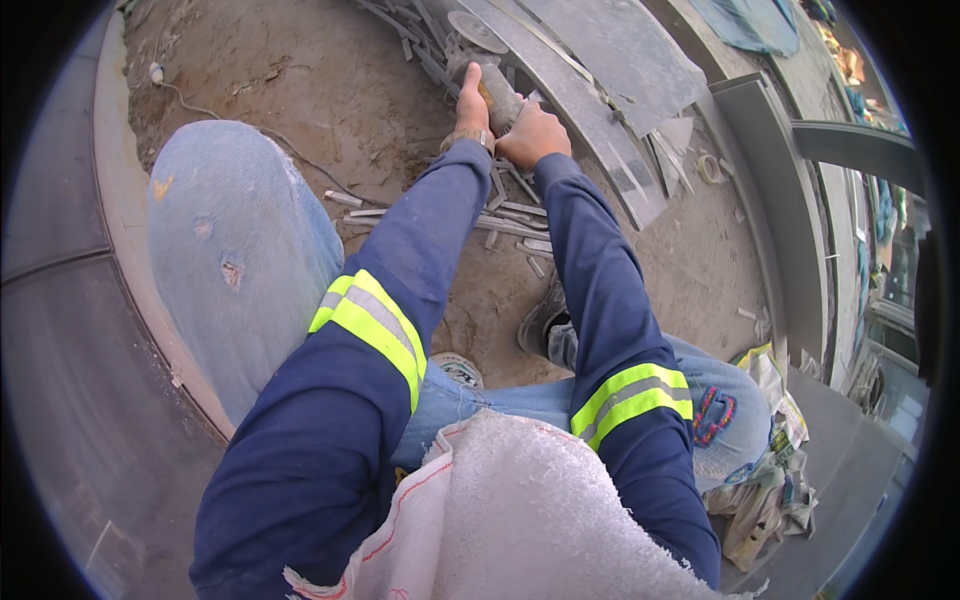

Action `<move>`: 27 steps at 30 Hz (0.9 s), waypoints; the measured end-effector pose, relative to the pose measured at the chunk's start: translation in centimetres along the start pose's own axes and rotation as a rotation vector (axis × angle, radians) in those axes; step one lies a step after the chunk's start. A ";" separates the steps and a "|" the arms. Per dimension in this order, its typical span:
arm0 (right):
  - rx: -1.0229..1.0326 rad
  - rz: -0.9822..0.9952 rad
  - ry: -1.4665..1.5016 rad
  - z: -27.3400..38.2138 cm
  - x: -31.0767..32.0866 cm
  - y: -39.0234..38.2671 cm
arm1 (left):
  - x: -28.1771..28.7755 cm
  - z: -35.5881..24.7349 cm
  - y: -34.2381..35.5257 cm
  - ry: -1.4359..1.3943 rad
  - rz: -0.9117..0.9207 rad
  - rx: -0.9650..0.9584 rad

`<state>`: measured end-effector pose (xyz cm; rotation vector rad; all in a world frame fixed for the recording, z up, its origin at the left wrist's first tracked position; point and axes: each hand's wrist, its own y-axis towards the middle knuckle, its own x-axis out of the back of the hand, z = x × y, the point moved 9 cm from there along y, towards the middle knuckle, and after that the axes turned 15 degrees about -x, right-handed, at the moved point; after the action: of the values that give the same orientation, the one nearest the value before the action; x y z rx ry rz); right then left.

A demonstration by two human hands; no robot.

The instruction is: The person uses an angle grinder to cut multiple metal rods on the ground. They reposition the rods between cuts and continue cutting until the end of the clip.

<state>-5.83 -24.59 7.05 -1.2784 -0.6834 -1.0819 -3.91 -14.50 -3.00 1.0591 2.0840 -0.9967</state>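
With both arms stretched forward, I hold a dusty angle grinder low over the ground. My left hand is closed on its left side, thumb up along the body. My right hand wraps round its rear end. The grinder's round disc points away from me, beside the left edge of a long grey stone slab. A broader grey slab piece lies over it. Whether the disc touches the stone I cannot tell.
Thin stone offcuts lie on the dirt below my hands. A cable trails at the left. Tape roll and upright slabs are at the right, a crumpled sack near my right knee. Dark panels line the left.
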 end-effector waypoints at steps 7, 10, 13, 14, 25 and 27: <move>0.000 0.008 0.011 0.5 0.0 0.5 | -0.1 -0.1 0.7 0.017 0.021 0.012; -0.010 0.010 -0.002 0.9 0.1 0.8 | -0.1 -0.3 1.6 0.021 0.045 0.021; -0.021 0.021 -0.004 0.7 -0.6 0.3 | 0.2 -0.5 1.6 0.025 0.046 -0.021; -0.024 0.015 -0.002 0.8 -0.3 0.7 | 0.4 -0.5 1.3 0.026 0.040 -0.038; -0.016 0.010 0.002 1.1 0.1 1.1 | -0.3 -0.5 1.8 0.030 0.022 -0.022; -0.014 0.015 0.002 0.9 0.1 1.0 | -0.2 -0.3 1.5 0.015 0.015 -0.010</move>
<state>-4.77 -23.76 6.93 -1.2928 -0.6650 -1.0778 -2.60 -13.75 -3.18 1.0782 2.0880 -0.9726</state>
